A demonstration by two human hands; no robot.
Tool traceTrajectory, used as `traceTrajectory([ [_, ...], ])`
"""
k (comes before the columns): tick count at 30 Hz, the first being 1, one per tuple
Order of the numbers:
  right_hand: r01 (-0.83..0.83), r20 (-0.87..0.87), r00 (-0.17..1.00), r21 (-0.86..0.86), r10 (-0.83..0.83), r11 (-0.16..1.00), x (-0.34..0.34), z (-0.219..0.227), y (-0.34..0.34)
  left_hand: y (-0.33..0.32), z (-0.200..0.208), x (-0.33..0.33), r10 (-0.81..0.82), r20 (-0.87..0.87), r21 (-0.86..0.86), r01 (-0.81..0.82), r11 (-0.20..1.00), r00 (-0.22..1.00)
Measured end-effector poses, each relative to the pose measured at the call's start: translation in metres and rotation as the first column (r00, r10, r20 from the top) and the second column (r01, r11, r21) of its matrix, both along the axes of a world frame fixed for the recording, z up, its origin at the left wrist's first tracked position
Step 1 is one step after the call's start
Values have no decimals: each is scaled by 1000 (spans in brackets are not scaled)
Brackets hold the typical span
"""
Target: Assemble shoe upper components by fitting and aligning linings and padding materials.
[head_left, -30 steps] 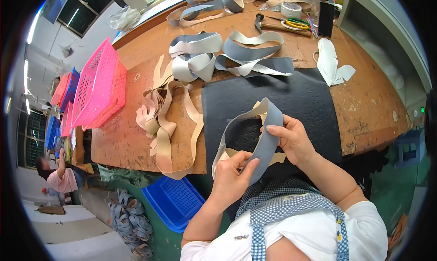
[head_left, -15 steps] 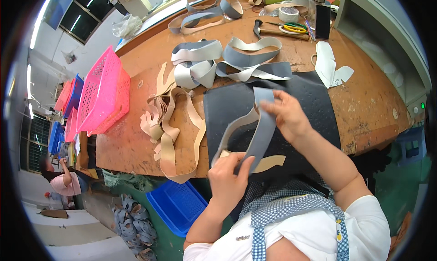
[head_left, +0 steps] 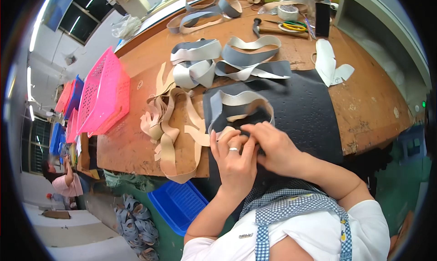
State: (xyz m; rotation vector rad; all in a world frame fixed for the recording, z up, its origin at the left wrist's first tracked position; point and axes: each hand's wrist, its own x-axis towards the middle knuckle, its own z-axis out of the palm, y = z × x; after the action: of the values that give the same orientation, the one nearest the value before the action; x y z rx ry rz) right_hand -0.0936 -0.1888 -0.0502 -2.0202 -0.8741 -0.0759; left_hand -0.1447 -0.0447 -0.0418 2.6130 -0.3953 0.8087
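My left hand [head_left: 235,158], a ring on one finger, and my right hand [head_left: 277,147] meet over the near part of a black mat [head_left: 309,106]. Between them they pinch a strip of blue-grey material with a pale underside [head_left: 243,98], which loops up and away from me. The fingers hide the pinched spot. A short beige strip [head_left: 196,135] pokes out left of my left hand, its other end hidden there. Left of the mat lies a heap of beige strips [head_left: 169,135].
Several grey-and-white strip loops [head_left: 252,56] lie beyond the mat. A hammer [head_left: 257,28], scissors [head_left: 293,27], tape roll [head_left: 288,12] and white pattern pieces [head_left: 325,63] are farther right. A pink basket [head_left: 104,97] stands left; a blue bin [head_left: 180,206] sits below the table edge.
My right hand has come down and toward me to meet my left hand. The grey strip has turned from a tall held loop to a wider loop over the mat. The short beige strip has shifted left.
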Motion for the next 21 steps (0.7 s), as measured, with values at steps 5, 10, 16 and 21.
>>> traceTrajectory([
  [5, 107, -2, 994, 77, -107, 991, 12, -21, -27, -4, -32, -18, 147, -256, -634, -281, 720, 955],
  [10, 103, -203, 976, 126, -76, 987, 8, -19, -39, 13, -40, -5, -528, -274, -917, -384, -109, 804],
  [16, 208, -388, 912, 168, -129, 963, 5, -20, -41, 15, -33, 3, -510, -126, -941, -266, -211, 851],
  [21, 204, -441, 892, 197, -99, 959, 4, -19, -42, 7, -36, -2, -545, -117, -935, -277, -221, 830],
])
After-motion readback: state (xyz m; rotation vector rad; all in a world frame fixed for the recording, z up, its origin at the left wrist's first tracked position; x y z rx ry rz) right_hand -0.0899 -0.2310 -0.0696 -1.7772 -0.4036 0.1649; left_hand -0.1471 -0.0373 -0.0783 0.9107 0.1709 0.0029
